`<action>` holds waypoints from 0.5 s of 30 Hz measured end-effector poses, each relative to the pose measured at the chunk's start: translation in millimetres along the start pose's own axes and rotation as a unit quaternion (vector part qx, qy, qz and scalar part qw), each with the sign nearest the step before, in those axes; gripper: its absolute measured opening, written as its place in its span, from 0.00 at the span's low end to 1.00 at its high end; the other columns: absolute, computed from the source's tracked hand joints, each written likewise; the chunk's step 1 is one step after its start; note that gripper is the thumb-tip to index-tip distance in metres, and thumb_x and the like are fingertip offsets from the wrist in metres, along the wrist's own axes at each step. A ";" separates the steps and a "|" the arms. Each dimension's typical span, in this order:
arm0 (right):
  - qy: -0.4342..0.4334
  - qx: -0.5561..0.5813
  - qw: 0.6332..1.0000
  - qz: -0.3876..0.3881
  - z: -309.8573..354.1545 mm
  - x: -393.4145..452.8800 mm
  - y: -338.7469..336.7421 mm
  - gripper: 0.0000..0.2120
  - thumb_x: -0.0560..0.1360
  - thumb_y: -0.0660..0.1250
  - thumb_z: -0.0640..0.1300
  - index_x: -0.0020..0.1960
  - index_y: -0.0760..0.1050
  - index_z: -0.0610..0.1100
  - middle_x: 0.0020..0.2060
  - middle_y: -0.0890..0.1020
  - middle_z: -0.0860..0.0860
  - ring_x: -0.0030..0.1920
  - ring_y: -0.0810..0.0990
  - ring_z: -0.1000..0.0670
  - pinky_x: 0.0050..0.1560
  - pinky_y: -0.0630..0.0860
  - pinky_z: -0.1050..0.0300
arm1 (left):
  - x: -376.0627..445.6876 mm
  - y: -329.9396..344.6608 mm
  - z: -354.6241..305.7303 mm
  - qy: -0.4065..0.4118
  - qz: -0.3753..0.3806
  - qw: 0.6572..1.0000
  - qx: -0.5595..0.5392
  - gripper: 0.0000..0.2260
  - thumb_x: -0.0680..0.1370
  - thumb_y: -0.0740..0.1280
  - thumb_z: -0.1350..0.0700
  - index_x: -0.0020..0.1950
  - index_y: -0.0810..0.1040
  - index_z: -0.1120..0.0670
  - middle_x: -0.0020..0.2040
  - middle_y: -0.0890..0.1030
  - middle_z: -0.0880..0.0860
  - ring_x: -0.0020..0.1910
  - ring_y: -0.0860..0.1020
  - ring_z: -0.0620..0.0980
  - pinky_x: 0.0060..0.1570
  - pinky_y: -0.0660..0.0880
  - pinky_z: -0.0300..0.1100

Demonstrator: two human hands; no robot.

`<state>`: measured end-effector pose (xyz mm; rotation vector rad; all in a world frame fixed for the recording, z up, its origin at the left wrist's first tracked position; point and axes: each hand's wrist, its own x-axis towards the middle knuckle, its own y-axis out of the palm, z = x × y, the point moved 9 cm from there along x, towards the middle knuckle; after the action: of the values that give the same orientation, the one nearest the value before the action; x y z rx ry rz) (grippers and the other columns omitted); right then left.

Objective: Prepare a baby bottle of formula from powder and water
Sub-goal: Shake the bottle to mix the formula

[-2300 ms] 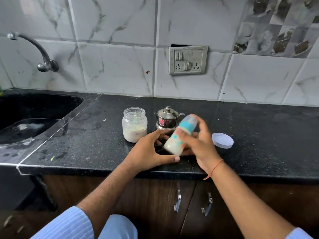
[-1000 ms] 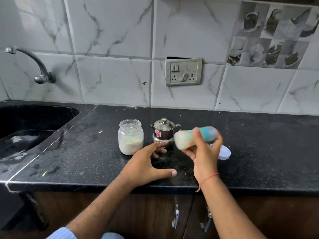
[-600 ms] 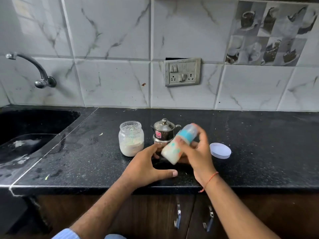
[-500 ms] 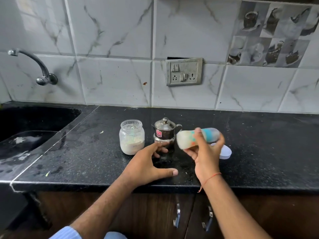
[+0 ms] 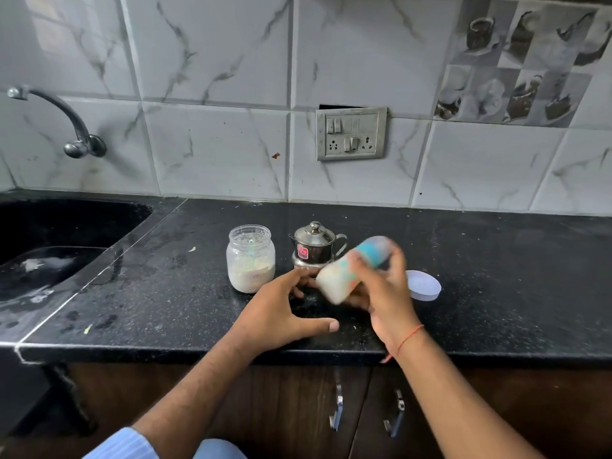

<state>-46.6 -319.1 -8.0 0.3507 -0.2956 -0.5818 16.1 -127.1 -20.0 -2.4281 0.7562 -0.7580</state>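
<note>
Right hand [image 5: 384,293], grip clamped on motion-blurred baby bottle with milky contents and blue cap [image 5: 351,268], tilted, above black speckled worktop [image 5: 496,276] near front edge. Left hand [image 5: 281,313] rests on worktop, grip apart, empty. Clear powder jar [image 5: 250,262] and small steel pot [image 5: 316,245] stand behind.
</note>
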 end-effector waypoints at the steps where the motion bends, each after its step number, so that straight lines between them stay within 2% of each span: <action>1: -0.001 -0.040 0.998 0.040 -2.9 -2.4 9.5 0.28 0.75 0.80 0.42 0.69 0.72 0.56 0.58 0.85 0.38 0.54 0.88 0.38 0.39 0.85 0.43 | 0.1 -0.4 -0.2 0.002 -0.001 1.000 0.002 0.43 0.62 0.84 0.29 0.75 0.75 0.33 0.61 0.83 0.32 0.60 0.82 0.41 0.66 0.81 0.46; 2: -0.005 -0.048 0.998 0.035 -4.4 -2.9 9.9 0.29 0.74 0.80 0.42 0.69 0.72 0.56 0.57 0.86 0.40 0.54 0.88 0.39 0.39 0.85 0.43 | 0.2 -0.8 0.0 0.003 -0.001 1.000 0.004 0.43 0.63 0.84 0.29 0.76 0.75 0.34 0.61 0.84 0.33 0.60 0.83 0.40 0.66 0.81 0.46; 5: -0.015 0.075 0.994 -0.076 3.0 -0.1 -14.1 0.28 0.76 0.78 0.44 0.70 0.68 0.54 0.60 0.84 0.46 0.58 0.87 0.41 0.39 0.86 0.41 | 0.9 0.1 1.8 -0.004 0.001 1.000 0.003 0.44 0.61 0.83 0.27 0.76 0.74 0.33 0.62 0.83 0.31 0.60 0.81 0.39 0.66 0.81 0.45; 6: -0.007 0.059 0.996 -0.063 3.7 0.7 -11.8 0.27 0.77 0.78 0.43 0.70 0.68 0.53 0.60 0.84 0.45 0.58 0.87 0.39 0.39 0.86 0.42 | 0.7 0.4 1.9 -0.004 0.002 1.000 0.001 0.44 0.61 0.83 0.27 0.75 0.74 0.33 0.62 0.83 0.31 0.60 0.81 0.40 0.66 0.81 0.45; 8: 0.003 -0.030 0.999 0.030 0.2 -2.6 7.5 0.27 0.75 0.79 0.41 0.69 0.71 0.55 0.58 0.85 0.40 0.55 0.88 0.37 0.38 0.85 0.44 | 0.7 0.2 1.3 0.000 0.002 1.000 0.004 0.44 0.62 0.83 0.28 0.75 0.75 0.33 0.62 0.84 0.33 0.60 0.82 0.40 0.65 0.81 0.46; 9: -0.002 -0.044 0.998 0.037 -2.1 -3.1 9.8 0.28 0.74 0.80 0.41 0.68 0.72 0.56 0.57 0.85 0.40 0.54 0.88 0.38 0.39 0.85 0.44 | 0.6 -0.7 1.3 0.002 0.001 1.000 0.007 0.43 0.62 0.83 0.28 0.75 0.74 0.33 0.62 0.84 0.34 0.60 0.82 0.40 0.65 0.82 0.46; 12: -0.015 0.070 0.995 -0.065 3.4 -0.7 -12.6 0.26 0.76 0.78 0.43 0.69 0.69 0.54 0.60 0.84 0.45 0.56 0.87 0.43 0.40 0.86 0.41 | 1.3 -0.8 1.7 0.002 -0.002 1.000 0.006 0.42 0.62 0.83 0.27 0.73 0.73 0.29 0.62 0.83 0.33 0.60 0.81 0.39 0.65 0.81 0.45; 13: -0.006 0.064 0.996 -0.054 3.6 -0.4 -10.8 0.26 0.77 0.78 0.43 0.68 0.69 0.54 0.61 0.83 0.44 0.57 0.87 0.43 0.40 0.86 0.41 | 1.4 -0.4 1.8 0.002 -0.003 1.000 0.004 0.42 0.62 0.83 0.27 0.73 0.74 0.30 0.62 0.84 0.34 0.60 0.81 0.40 0.65 0.81 0.45; 15: 0.001 -0.032 0.999 0.038 -1.3 -2.7 7.8 0.27 0.75 0.79 0.42 0.67 0.72 0.57 0.60 0.84 0.40 0.55 0.87 0.41 0.40 0.86 0.43 | 1.1 0.1 1.1 0.005 -0.003 1.000 0.005 0.42 0.62 0.84 0.29 0.74 0.74 0.32 0.61 0.84 0.35 0.59 0.82 0.40 0.65 0.81 0.45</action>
<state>-44.6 -311.2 -6.5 0.2762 -0.2869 -0.5152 17.5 -127.6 -20.5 -2.4192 0.7483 -0.7761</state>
